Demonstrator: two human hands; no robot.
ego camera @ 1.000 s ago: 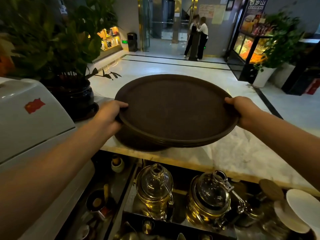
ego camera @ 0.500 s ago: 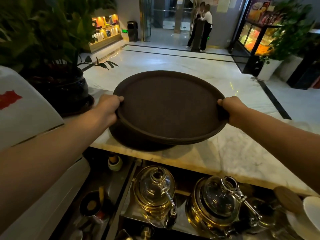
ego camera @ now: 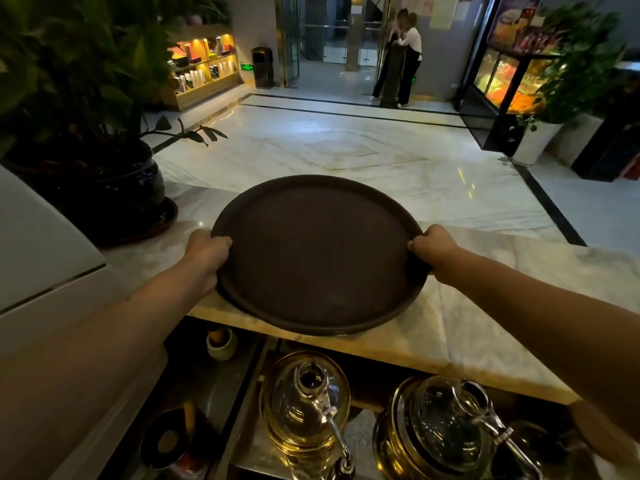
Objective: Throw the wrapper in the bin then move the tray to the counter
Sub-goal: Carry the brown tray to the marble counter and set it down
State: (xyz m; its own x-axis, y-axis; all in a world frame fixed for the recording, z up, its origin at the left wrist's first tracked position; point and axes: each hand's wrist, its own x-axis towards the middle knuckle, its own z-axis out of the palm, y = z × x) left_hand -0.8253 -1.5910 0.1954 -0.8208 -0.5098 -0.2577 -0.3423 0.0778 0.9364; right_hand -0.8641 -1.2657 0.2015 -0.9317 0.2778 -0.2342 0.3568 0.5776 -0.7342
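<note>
A round dark brown tray [ego camera: 318, 258] lies low over the white marble counter [ego camera: 519, 289], its near edge reaching past the counter's front lip. My left hand [ego camera: 206, 251] grips the tray's left rim and my right hand [ego camera: 433, 245] grips its right rim. The tray holds nothing. It seems to rest on or just above a second dark tray, of which only a sliver shows beneath. No wrapper is in view. A dark bin [ego camera: 262, 67] stands far off by the back wall.
A potted plant in a dark glazed pot [ego camera: 114, 188] stands on the counter left of the tray. A white machine [ego camera: 41, 251] fills the left edge. Below the counter sit two glass teapots [ego camera: 308, 400] on gold bases. Two people [ego camera: 403, 53] stand far back.
The tray has come down from a raised, tilted hold to lie nearly flat on the counter, both hands still on its rim. The view has tipped upward a little.
</note>
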